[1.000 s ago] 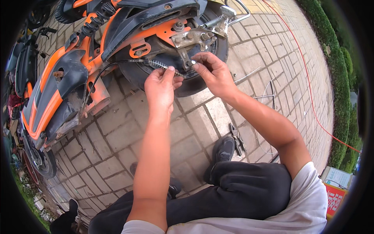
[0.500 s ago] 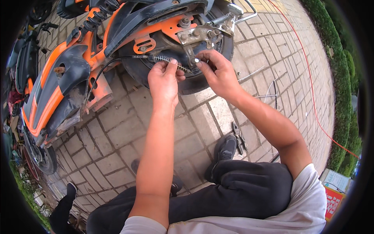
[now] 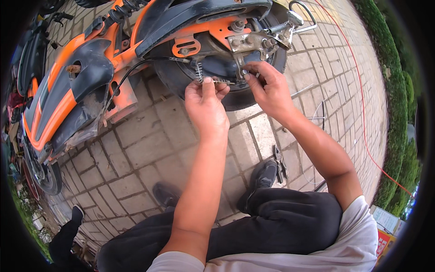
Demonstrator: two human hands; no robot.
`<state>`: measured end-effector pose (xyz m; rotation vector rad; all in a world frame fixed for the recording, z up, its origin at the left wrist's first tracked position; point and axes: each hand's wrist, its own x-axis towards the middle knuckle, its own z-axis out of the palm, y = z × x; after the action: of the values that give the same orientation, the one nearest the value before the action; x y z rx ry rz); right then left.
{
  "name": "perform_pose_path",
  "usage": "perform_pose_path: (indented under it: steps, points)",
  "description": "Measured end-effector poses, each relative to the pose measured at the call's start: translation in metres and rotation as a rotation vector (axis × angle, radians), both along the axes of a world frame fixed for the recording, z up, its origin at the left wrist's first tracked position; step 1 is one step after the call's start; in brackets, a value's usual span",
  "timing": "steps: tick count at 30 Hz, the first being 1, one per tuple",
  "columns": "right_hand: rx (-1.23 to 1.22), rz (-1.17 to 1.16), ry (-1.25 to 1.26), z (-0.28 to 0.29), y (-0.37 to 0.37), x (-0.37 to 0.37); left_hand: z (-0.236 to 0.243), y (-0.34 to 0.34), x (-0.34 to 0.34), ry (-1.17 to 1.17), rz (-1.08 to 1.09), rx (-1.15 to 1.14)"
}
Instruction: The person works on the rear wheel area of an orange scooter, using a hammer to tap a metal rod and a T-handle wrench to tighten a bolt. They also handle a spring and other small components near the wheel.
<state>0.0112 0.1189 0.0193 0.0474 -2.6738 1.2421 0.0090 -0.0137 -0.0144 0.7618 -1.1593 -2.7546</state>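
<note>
Orange and black panels cover the motorbike (image 3: 68, 97) that fills the upper left of my view, its wheel (image 3: 173, 84) close to both hands. I see the left hand (image 3: 206, 102) with its fingers grasping a slim metal coil spring (image 3: 199, 71) between thumb and forefinger. That spring bends at the grip: one stretch rises above the thumb, and another runs rightward toward the other hand. It sits in front of the wheel, just below where a black cable (image 3: 136, 66) arcs over from the frame.

On the other side, I have the right hand (image 3: 271, 88) with thumb and forefinger clenched on a small bright metal piece (image 3: 245, 71) at the lower end of a worn metal lever (image 3: 239, 62). From where I watch, I cannot tell whether that piece is loose or fixed to the lever. Above, the lever joins a bolted metal bracket (image 3: 250, 44), with a short spring (image 3: 276, 29) stretched near its far end.

Down on the brick paving (image 3: 140, 158), I pick out a pair of pliers (image 3: 280, 164) lying beside the person's right shoe (image 3: 263, 173). Farther right, a thin red line (image 3: 362, 102) curves across the ground, and a green hedge (image 3: 392, 109) borders the paving.
</note>
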Motion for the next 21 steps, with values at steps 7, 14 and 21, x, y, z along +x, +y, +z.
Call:
perform_pose_path:
  steps: [7,14,21]
  points:
    - [-0.028,-0.033,-0.070,0.005,-0.003,0.001,0.004,0.015,-0.003,-0.022,0.060,0.232]
    - [-0.002,-0.048,-0.069,0.009,-0.007,0.001,0.000,0.013,-0.007,-0.027,0.035,0.284]
    - [0.107,-0.038,-0.012,0.012,-0.008,0.001,0.002,0.011,-0.008,-0.066,0.042,0.347]
